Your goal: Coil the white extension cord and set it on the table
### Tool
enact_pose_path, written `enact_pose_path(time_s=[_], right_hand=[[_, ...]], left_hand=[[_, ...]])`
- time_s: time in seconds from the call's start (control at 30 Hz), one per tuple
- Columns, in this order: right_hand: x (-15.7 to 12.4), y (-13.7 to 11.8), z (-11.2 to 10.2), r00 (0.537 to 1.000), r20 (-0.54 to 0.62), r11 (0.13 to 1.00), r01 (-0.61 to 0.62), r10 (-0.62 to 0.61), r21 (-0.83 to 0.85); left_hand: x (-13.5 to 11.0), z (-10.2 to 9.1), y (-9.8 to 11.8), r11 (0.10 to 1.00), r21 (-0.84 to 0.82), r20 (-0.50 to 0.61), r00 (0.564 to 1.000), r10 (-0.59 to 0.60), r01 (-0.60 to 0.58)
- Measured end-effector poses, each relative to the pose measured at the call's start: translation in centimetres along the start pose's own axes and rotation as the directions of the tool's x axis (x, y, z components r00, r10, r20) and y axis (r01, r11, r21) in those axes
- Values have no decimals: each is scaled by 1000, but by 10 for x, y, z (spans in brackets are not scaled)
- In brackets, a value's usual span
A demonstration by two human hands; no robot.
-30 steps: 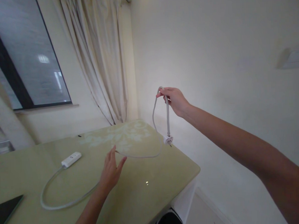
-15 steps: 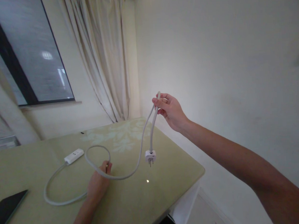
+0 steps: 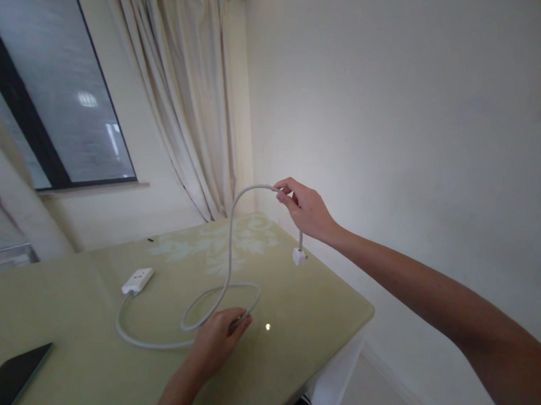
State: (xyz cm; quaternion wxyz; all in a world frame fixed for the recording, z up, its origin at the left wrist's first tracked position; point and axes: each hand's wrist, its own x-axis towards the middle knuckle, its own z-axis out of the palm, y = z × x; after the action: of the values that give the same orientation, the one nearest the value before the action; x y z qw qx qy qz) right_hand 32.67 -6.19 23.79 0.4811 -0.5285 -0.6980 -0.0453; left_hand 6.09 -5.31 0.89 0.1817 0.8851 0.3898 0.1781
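Observation:
My right hand [image 3: 306, 211] is raised over the far right of the table, fingers closed round a grey power cable [image 3: 230, 247] near its end. The white plug [image 3: 299, 256] hangs just below that hand. From the hand the cable arches left and down into a loop on the table. My left hand [image 3: 219, 340] lies on the table with fingers closed on the loop at its near side. The cable runs on to a white power strip [image 3: 137, 281] lying further left.
The pale green table [image 3: 304, 321] with a white floral print stands in a room corner; its right edge drops off near the wall. A dark flat device [image 3: 14, 376] lies at the left front. Behind hang a cream curtain [image 3: 187, 98] and a window [image 3: 51, 99].
My left hand has slid right along the table, drawing the cable into a tighter loop. My right hand turned, so the cable now arches left and the plug hangs closer under it.

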Motion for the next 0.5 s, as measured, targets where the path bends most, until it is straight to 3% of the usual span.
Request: enact_pose_path(time_s=[0.17, 0.3, 0.4, 0.43, 0.47, 0.5], right_hand=[[12, 34, -3, 999, -20, 984, -34, 31, -176], [28, 62, -18, 996, -83, 913, -48, 15, -405], [41, 79, -28, 996, -54, 850, -89, 71, -519], [46, 83, -30, 994, -50, 847, -112, 101, -520], [51, 86, -31, 990, -52, 857, -138, 129, -497], [55, 89, -31, 986, -62, 875, -163, 152, -455]], left_hand=[[-31, 18, 7, 982, -87, 16, 985, 169, -167], [-59, 6, -10, 977, -175, -29, 992, 119, -123], [-62, -23, -44, 980, -128, -106, 980, -168, 155], [-60, -34, -60, 949, -51, -160, 936, -315, 311], [-58, -44, -78, 886, 55, -256, 864, -433, 460], [-55, -53, -97, 811, 154, -380, 791, -479, 565]])
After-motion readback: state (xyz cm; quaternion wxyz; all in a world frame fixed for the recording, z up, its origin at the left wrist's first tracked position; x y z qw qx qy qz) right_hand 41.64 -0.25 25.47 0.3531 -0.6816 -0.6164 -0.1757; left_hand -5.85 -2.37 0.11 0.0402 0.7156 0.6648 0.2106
